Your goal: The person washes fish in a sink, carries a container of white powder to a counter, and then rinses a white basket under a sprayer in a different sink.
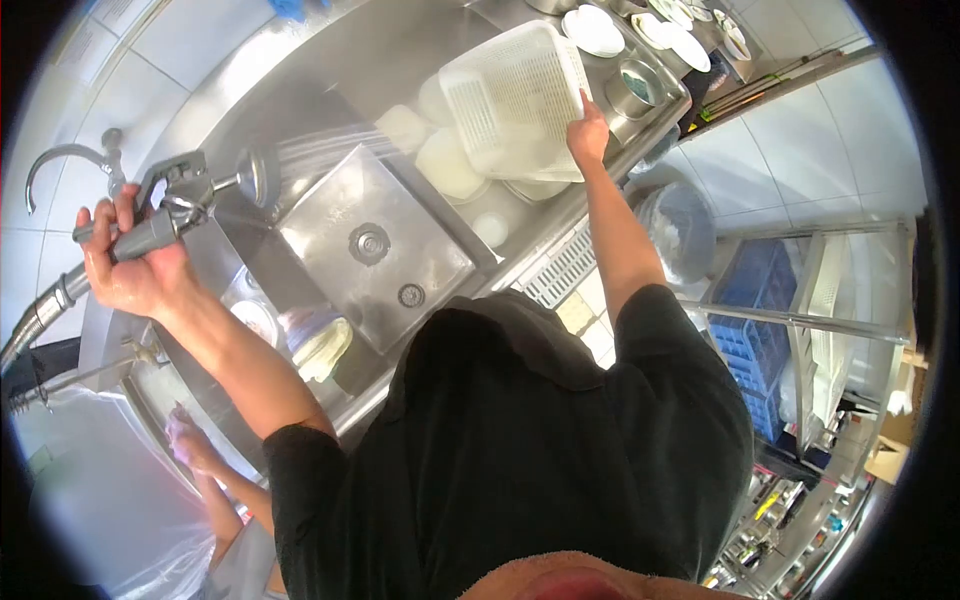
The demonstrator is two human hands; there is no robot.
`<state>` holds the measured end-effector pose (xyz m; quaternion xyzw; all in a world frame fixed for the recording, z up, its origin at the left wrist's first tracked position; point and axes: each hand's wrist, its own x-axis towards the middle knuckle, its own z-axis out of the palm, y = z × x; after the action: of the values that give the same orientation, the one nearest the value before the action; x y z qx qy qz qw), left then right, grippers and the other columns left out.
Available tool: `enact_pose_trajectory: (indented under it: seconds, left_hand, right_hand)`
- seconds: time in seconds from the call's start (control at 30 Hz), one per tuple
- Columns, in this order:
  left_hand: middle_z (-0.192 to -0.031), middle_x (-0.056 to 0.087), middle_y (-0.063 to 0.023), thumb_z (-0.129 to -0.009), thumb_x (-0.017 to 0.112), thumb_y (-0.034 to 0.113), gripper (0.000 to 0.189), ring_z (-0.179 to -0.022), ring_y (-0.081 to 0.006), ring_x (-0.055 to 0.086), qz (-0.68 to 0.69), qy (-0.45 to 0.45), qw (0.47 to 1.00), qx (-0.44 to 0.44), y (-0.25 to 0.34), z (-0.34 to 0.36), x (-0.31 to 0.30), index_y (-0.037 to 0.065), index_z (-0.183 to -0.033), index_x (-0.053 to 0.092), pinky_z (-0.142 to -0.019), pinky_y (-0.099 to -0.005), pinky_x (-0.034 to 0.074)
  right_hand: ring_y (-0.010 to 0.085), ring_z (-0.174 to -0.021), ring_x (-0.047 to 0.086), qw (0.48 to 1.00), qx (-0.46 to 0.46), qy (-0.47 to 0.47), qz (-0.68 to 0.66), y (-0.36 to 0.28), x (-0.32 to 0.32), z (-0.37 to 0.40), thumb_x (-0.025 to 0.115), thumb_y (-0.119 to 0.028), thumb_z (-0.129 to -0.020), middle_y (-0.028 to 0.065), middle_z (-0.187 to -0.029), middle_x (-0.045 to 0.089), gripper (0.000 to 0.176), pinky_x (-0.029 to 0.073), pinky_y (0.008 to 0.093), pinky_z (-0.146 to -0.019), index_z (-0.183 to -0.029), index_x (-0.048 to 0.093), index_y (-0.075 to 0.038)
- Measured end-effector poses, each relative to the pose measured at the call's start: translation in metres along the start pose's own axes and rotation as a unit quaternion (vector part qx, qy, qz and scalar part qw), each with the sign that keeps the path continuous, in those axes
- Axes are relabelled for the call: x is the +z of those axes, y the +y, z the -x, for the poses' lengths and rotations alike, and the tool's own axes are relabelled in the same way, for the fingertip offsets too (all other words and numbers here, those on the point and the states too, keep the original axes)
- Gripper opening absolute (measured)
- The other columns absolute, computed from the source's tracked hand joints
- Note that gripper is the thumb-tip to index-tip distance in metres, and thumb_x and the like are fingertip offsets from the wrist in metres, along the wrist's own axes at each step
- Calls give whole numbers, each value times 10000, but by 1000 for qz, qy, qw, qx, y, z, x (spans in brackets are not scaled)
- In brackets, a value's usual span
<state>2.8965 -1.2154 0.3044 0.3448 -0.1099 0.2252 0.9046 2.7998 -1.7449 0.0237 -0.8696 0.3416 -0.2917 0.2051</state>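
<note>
My left hand [140, 265] is wrapped round the grey handle of a pre-rinse spray nozzle [195, 200], its head pointing right. Streaks of water run from it across the steel sink [330, 215] towards a white plastic basket [515, 100]. Gripping that basket's right rim is my right hand [588, 137]; the basket is tilted, its slotted side facing me. Beneath and beside it lie pale plates [450, 165] and a small round white dish [491, 229]. What the basket rests on is partly hidden.
Stacked white dishes [594, 32] and a steel pot [632, 90] stand at the counter's far right. A yellowish cloth [322, 350] lies in the near-left basin. Another person's gloved hand [188, 440] is at lower left. Blue crates [750, 320] sit on a rack to the right.
</note>
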Motion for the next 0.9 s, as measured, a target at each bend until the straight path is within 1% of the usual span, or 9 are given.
enact_pose_trajectory:
  seconds: [0.27,0.57,0.67,0.73,0.77,0.8,0.83,0.87,0.9]
  left_hand:
    - [-694,469,-110,-685,519,-37,330,-579,-201,424,23,-10,999,42,-2,-18,9,-13,-999,420,-829,-480,426]
    - [-703,490,-109,-647,496,-36,386,-576,-215,443,-21,30,996,84,-15,-44,-24,16,-1020,413,-768,-442,459]
    - [-689,508,-91,-645,514,-29,396,-568,-193,460,-26,49,995,85,-20,-49,-32,46,-1025,431,-751,-375,461]
    - [-713,488,-81,-662,527,-43,376,-576,-189,486,-46,44,996,67,-23,-66,-58,47,-1020,459,-735,-410,483]
    - [-717,508,-66,-661,566,-24,367,-594,-176,510,-77,70,992,76,-19,-57,-50,69,-1006,486,-739,-371,484]
    - [-726,533,-60,-661,582,-14,381,-623,-167,521,-109,75,986,104,-20,-65,-65,81,-1022,505,-719,-335,475]
    - [-814,561,-75,-675,610,80,336,-765,-171,510,-88,71,990,86,-29,-75,-95,47,-1006,564,-808,-329,408]
    - [-901,588,-91,-688,638,173,342,-907,-176,500,-68,67,993,69,-38,-86,-126,12,-990,624,-896,-323,340]
    - [-906,595,-35,-694,634,177,309,-801,-160,513,-152,116,979,78,-35,-83,-119,35,-969,623,-813,-321,366]
  right_hand:
    - [345,-1014,574,996,76,-41,1,-6,1,14,495,13,-700,189,-1128,582,562,463,405,-878,-1231,552,-162]
    - [334,-964,603,992,117,-43,-19,-12,-14,17,523,-2,-697,179,-1035,628,562,470,395,-856,-1238,547,-152]
    - [318,-885,626,995,-24,25,92,23,0,14,559,-55,-704,170,-969,647,507,490,377,-810,-1211,559,-81]
    - [285,-723,610,975,-34,-71,206,48,1,10,606,-177,-757,128,-817,638,440,489,352,-738,-1135,555,40]
    - [280,-707,604,955,-158,-5,252,89,18,7,607,-206,-786,130,-775,628,451,483,369,-752,-1139,530,64]
    - [286,-755,619,953,-175,1,247,106,25,8,618,-216,-780,160,-799,641,453,478,384,-783,-1118,538,75]
    - [308,-797,627,956,-214,74,187,126,31,3,628,-190,-757,196,-859,647,432,485,394,-783,-1078,554,90]
    - [342,-823,628,975,-148,15,168,90,9,8,634,-169,-738,216,-928,643,422,494,410,-766,-1063,565,91]
    - [364,-814,626,989,-99,2,109,72,0,9,625,-141,-727,225,-946,638,411,501,420,-741,-1067,567,82]
